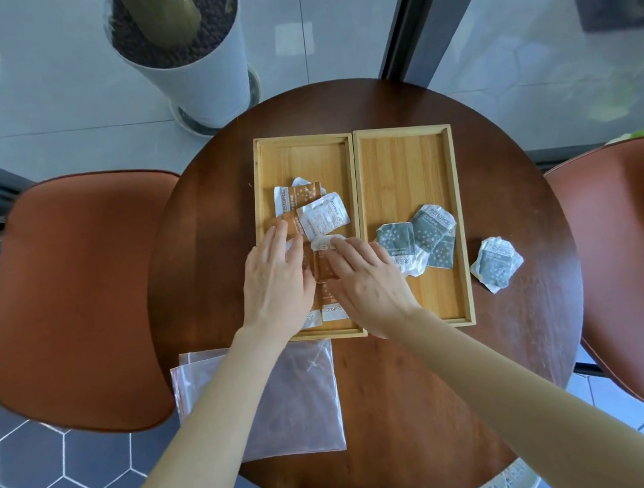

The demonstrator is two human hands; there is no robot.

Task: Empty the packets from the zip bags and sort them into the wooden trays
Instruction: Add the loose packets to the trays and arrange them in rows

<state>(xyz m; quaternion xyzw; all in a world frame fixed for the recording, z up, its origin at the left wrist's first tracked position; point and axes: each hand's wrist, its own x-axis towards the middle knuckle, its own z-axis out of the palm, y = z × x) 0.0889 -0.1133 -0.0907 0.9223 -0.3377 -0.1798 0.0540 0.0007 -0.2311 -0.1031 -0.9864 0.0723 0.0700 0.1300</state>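
Left hand [276, 282] and right hand [363, 275]: flat, fingers spread, pressing orange packets [309, 212] in left wooden tray [263, 160], gripping nothing. Grey packets [433, 241] in right wooden tray [403, 155]; stray grey packet [496, 264] on table [420, 397]. Packets likely light, crinkly, slippery: pinch edges. Zip bags [295, 408] emptied.

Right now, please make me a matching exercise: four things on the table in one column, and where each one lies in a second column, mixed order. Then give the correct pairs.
Things:
1. orange packets
2. grey packets in a group
3. single grey packet
4. zip bag

Places:
A. on the bare table, right of both trays
B. in the right tray
C. flat on the table, in front of the left tray
D. in the left tray

Pairs: 1-D, 2-B, 3-A, 4-C
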